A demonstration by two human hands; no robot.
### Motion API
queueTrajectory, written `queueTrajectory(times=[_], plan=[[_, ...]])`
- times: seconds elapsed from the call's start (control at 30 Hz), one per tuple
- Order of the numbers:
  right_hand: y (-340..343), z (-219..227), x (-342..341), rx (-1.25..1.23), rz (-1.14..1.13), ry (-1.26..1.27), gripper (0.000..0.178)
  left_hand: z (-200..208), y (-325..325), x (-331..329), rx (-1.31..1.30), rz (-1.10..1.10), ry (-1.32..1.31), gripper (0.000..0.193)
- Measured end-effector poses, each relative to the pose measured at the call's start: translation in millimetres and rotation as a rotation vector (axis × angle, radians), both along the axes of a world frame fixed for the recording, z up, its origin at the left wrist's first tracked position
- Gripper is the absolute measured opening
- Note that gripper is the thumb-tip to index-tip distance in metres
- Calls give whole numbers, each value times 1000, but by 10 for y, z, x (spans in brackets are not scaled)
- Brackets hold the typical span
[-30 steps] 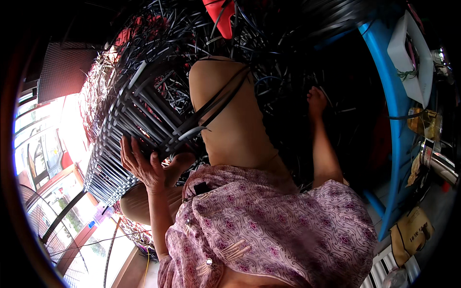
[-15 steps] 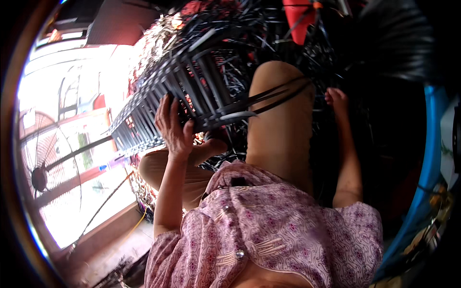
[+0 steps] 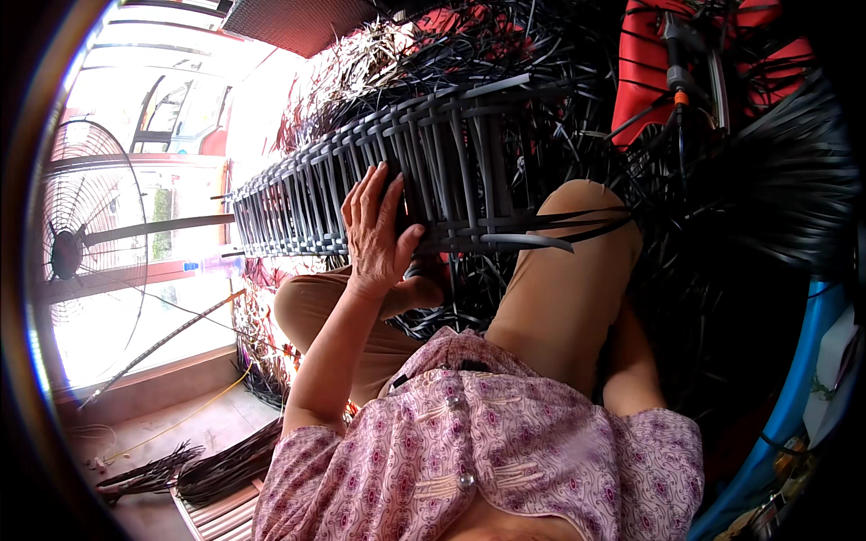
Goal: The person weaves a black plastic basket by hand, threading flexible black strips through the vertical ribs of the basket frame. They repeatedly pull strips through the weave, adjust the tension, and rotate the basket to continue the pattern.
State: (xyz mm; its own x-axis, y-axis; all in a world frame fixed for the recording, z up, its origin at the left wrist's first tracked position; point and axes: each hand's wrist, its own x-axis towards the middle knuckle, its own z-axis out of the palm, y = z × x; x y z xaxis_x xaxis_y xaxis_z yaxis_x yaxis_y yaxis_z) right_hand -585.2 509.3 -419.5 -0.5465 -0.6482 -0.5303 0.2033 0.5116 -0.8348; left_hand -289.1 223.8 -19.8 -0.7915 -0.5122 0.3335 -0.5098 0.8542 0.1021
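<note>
A long woven panel (image 3: 311, 194) of dark grey plastic strips lies slantwise across the space before me, its far end toward the window side. My left hand (image 3: 374, 225) rests on its near edge, fingers stretched out flat over the slats and thumb apart. Loose strip ends (image 3: 577, 227) run from the panel's right end over my raised right knee (image 3: 577, 261). Behind that leg goes my right forearm (image 3: 636, 365); the hand itself is hidden there, so what it touches cannot be seen.
Heaps of loose black strips (image 3: 433, 68) fill the far side and surround my legs. A red plastic chair or frame (image 3: 636, 81) with a grey tool (image 3: 675, 63) stands at the far right, beside a fanned bundle of black strips (image 3: 798, 171). A fan (image 3: 68, 252) stands left; a blue rim (image 3: 794, 397) curves right.
My right hand has gone from beside the raised knee to behind the leg, out of sight. The left hand stays on the panel. The whole view has shifted, showing more of the red frame.
</note>
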Motion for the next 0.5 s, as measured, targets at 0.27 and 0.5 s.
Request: queueTrajectory(times=[0.27, 0.5], plan=[[-668, -626, -183, -42, -24, 35, 39, -49, 148, -161, 19, 47, 14, 73], [-961, -1508, -456, -173, -169, 2, 44, 54, 114, -408, 61, -34, 22, 73]])
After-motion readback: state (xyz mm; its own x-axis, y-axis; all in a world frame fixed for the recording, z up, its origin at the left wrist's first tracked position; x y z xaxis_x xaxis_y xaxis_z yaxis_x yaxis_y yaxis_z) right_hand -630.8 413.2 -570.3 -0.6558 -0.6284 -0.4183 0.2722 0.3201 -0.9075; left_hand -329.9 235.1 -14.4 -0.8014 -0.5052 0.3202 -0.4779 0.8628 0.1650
